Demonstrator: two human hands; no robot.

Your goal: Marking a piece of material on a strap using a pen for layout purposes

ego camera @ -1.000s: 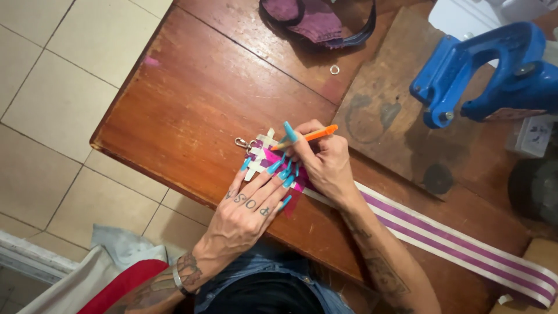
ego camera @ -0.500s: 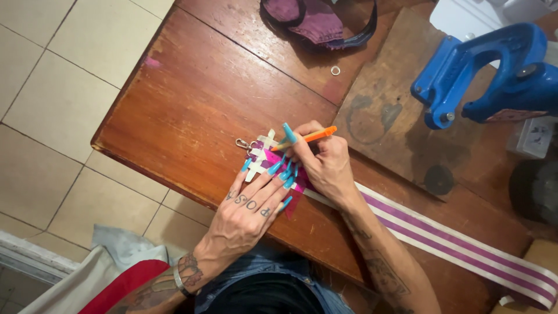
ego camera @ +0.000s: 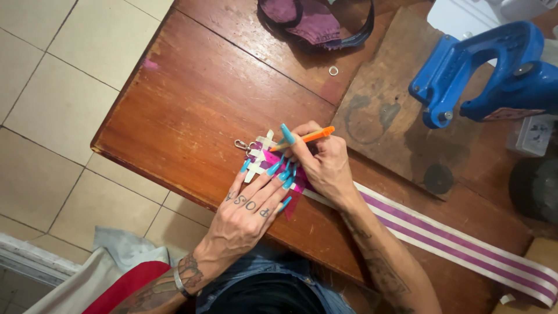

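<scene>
- My right grip (ego camera: pixel 325 166) pinches one orange pen (ego camera: pixel 308 137), tip on the woven strap end (ego camera: pixel 264 160); my left grip (ego camera: pixel 253 200) lies flat and spread, grasping nothing, pressing that piece to the desk (ego camera: pixel 192 99).
- Step, as I judge it: marking the weave near the front edge. Next calls for a steady tip and no slipping.
- Count: one striped strap (ego camera: pixel 453 238), one clasp (ego camera: pixel 241 144), one metal ring (ego camera: pixel 333 70), one blue press (ego camera: pixel 494 70).

Under the left hand (ego camera: pixel 247 212) lies a woven cloth strap (ego camera: pixel 442 232), matt, purple and white, tipped with a small shiny metal clasp (ego camera: pixel 240 143). The right hand (ego camera: pixel 325 166) grips a smooth orange plastic pen (ego camera: pixel 308 137). The bench (ego camera: pixel 192 99) beyond both hands is worn, reddish wood with a dull sheen.
</scene>
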